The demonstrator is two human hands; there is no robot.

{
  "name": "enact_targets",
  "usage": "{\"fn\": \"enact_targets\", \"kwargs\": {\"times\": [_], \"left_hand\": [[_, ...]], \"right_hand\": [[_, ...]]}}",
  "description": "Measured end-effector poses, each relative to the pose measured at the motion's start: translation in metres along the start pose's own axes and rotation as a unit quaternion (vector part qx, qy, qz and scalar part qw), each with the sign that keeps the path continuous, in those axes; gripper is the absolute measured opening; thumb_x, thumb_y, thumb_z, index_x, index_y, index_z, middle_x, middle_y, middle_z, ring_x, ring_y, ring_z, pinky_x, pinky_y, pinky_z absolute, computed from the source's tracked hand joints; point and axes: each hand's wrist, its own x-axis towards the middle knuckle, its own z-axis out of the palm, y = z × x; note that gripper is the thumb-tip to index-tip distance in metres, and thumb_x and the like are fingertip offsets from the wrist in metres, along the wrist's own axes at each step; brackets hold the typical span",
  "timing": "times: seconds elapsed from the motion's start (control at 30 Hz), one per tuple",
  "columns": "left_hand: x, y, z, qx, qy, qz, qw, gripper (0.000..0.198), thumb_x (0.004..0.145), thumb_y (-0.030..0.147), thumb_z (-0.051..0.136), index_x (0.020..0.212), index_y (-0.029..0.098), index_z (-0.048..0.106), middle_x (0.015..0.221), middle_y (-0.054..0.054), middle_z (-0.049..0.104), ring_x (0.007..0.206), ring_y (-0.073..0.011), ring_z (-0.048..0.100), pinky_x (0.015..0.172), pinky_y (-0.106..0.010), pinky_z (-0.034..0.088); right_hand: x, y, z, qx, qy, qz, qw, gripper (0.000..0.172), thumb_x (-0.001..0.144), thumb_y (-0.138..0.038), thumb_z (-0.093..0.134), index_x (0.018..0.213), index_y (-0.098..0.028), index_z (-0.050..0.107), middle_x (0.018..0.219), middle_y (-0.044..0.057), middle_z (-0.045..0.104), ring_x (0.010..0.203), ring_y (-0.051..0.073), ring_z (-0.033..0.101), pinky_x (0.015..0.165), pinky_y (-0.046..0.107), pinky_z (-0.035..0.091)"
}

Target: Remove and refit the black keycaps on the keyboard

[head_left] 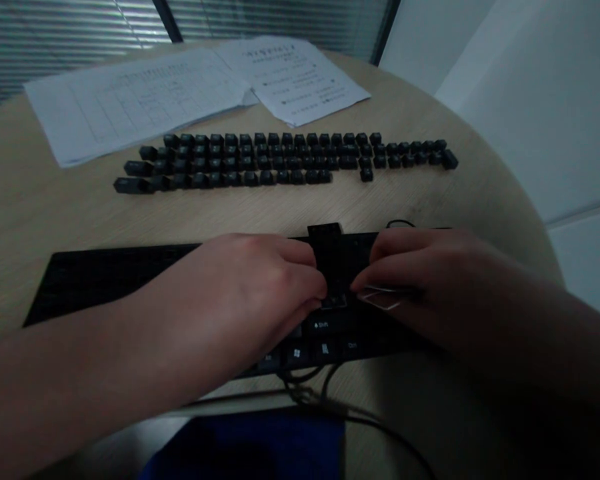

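Looking down through the head view, both hands meet over the middle of a black keyboard (105, 280) that lies across the near side of the round worktop (45, 200). The left hand (250, 293) rests on the board with its fingers curled, their tips against a single key (333, 301). It seems to steady the board there, though I cannot tell whether it pinches the key or only presses beside it. The right hand (430, 287) has its fingers closed on a thin metal tool (386, 297), held low and level so that its end points at that same key. Loose keycaps (280, 160) lie beyond the board in rows that roughly follow a keyboard's layout, probably so that their order is kept. Papers (145, 100) sit farther back, out of the hands' way. A few seated keys (325, 337) show by the front edge. The hands hide most of the board's middle, and its left stretch is too dark to show what it carries. The tool's tip and exact form are hard to make out. A cable (330, 400) loops off the near edge, and a blue shape (250, 447) is cut off at the bottom.
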Motion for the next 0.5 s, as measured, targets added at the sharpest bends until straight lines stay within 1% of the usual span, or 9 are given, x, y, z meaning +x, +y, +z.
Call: {"fn": "enact_targets", "kwargs": {"times": [0.07, 0.13, 0.2, 0.3, 0.4, 0.5], "left_hand": [[-0.004, -0.004, -0.005, -0.015, 0.003, 0.043, 0.999, 0.029, 0.100, 0.016, 0.052, 0.090, 0.022, 0.078, 0.091, 0.000, 0.075, 0.074, -0.0125, 0.069, 0.066, -0.022, 0.053], [-0.007, -0.008, -0.008, -0.002, -0.015, 0.088, 0.996, 0.030, 0.101, 0.014, 0.051, 0.094, 0.023, 0.078, 0.097, -0.001, 0.077, 0.084, -0.0145, 0.071, 0.075, -0.024, 0.056], [-0.008, -0.011, -0.008, 0.019, -0.032, 0.114, 0.993, 0.028, 0.100, 0.014, 0.052, 0.098, 0.024, 0.078, 0.101, -0.002, 0.077, 0.093, -0.0167, 0.071, 0.085, -0.027, 0.057], [-0.006, -0.012, -0.005, 0.036, -0.041, 0.124, 0.991, 0.026, 0.099, 0.014, 0.056, 0.101, 0.026, 0.079, 0.101, -0.001, 0.077, 0.097, -0.0176, 0.071, 0.091, -0.029, 0.057], [-0.004, -0.013, -0.002, 0.046, -0.046, 0.124, 0.990, 0.028, 0.097, 0.012, 0.057, 0.102, 0.028, 0.079, 0.100, 0.000, 0.076, 0.097, -0.0172, 0.071, 0.093, -0.028, 0.057], [-0.003, -0.014, -0.001, 0.066, -0.058, 0.120, 0.989, 0.032, 0.097, 0.009, 0.054, 0.102, 0.029, 0.079, 0.104, -0.001, 0.076, 0.098, -0.0175, 0.070, 0.094, -0.030, 0.056]], "right_hand": [[-0.004, 0.005, -0.003, 0.006, -0.009, -0.018, 1.000, 0.024, 0.089, -0.008, 0.062, 0.088, -0.022, 0.082, 0.086, 0.002, 0.071, 0.067, 0.011, 0.062, 0.065, 0.024, 0.044], [-0.006, 0.009, -0.005, 0.020, -0.026, -0.040, 0.999, 0.025, 0.089, -0.007, 0.064, 0.096, -0.023, 0.082, 0.088, 0.003, 0.072, 0.068, 0.011, 0.063, 0.065, 0.024, 0.045], [-0.007, 0.012, -0.006, 0.037, -0.047, -0.062, 0.996, 0.028, 0.089, -0.006, 0.065, 0.103, -0.024, 0.082, 0.090, 0.002, 0.072, 0.069, 0.011, 0.064, 0.066, 0.023, 0.046], [-0.005, 0.015, -0.006, 0.052, -0.070, -0.084, 0.993, 0.033, 0.090, -0.005, 0.065, 0.109, -0.026, 0.082, 0.091, 0.002, 0.072, 0.070, 0.010, 0.064, 0.065, 0.022, 0.046], [-0.004, 0.015, -0.006, 0.054, -0.076, -0.091, 0.991, 0.032, 0.091, -0.006, 0.064, 0.109, -0.026, 0.082, 0.091, 0.002, 0.072, 0.069, 0.010, 0.064, 0.064, 0.021, 0.046], [-0.003, 0.013, -0.007, 0.044, -0.080, -0.084, 0.992, 0.032, 0.092, -0.006, 0.063, 0.108, -0.026, 0.082, 0.088, 0.001, 0.071, 0.067, 0.009, 0.063, 0.063, 0.022, 0.044]]}}
